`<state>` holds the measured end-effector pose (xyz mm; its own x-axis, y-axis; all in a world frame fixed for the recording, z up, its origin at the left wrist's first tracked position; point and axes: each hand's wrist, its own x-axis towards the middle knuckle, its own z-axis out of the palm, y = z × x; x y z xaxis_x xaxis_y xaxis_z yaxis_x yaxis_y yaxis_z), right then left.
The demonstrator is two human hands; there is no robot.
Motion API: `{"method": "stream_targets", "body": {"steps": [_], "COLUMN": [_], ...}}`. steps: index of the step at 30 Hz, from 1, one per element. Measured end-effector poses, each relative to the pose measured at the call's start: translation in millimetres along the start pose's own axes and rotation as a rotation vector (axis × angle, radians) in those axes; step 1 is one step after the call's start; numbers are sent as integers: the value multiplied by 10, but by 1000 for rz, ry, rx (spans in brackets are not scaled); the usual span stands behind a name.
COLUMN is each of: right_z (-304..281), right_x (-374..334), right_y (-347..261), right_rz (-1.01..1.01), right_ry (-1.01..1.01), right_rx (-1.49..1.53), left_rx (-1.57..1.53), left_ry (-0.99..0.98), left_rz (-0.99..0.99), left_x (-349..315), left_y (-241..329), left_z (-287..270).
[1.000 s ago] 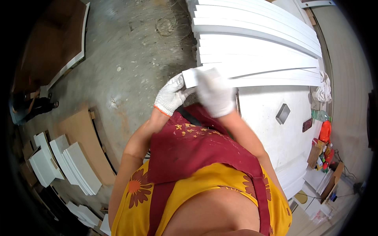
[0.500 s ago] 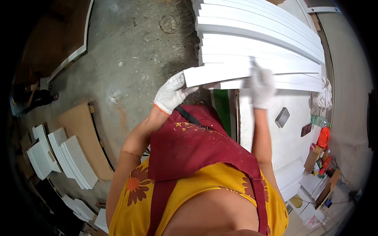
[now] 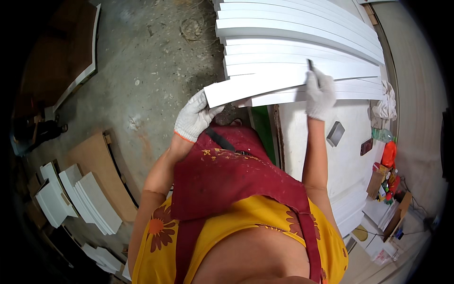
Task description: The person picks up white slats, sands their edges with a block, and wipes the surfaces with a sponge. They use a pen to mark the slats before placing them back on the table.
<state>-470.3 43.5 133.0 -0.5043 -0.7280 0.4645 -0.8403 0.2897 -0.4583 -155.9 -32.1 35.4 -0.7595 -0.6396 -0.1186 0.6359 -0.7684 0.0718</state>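
Observation:
My left hand (image 3: 194, 115), in a white knit glove with an orange cuff, grips the near left end of a long white board (image 3: 253, 87). That end is pulled out at an angle from the row of white boards and sticks out past their ends. My right hand (image 3: 320, 96), also gloved, is over the board's middle, closed round a thin dark piece (image 3: 310, 65) whose tip shows above the fingers; its kind I cannot make out. Beyond lie several more white boards (image 3: 283, 24), packed side by side on the white table (image 3: 302, 137).
A grey block (image 3: 336, 134) and a dark phone-like slab (image 3: 366, 146) lie on the table. A white cloth (image 3: 385, 102), a plastic bottle (image 3: 382, 135) and an orange item (image 3: 388, 155) line its right edge. White panels (image 3: 97, 199) and a brown sheet (image 3: 101, 165) are at left on the concrete floor.
My right hand, blurred before, shows more sharply, slightly right along the board. My left hand still holds the board's end. The whole view has shifted a little.

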Motion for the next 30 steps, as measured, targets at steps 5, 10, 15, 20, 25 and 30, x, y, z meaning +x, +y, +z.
{"method": "stream_targets", "body": {"steps": [5,10,15,20,25,30], "right_z": [352,253,-162,-61,-130,-222], "right_x": [-507,-595,-153,-430,-329,-382], "right_y": [-1216,-1307,-47,-666,-683,-715], "right_rz": [-370,-353,131,-209,-89,-20], "right_ry": [-179,-291,-54,-164,-268,-333], "right_rx": [244,381,128,179,181,272], "left_rx": [9,37,66,90,104,84], "left_ry": [125,92,68,66,69,71], "left_rz": [12,6,10,51,52,37], "left_x": [-27,-42,-13,-32,-35,-15], "left_y": [1,34,2,3,30,4], "left_z": [37,-50,71,30,53,45]}}
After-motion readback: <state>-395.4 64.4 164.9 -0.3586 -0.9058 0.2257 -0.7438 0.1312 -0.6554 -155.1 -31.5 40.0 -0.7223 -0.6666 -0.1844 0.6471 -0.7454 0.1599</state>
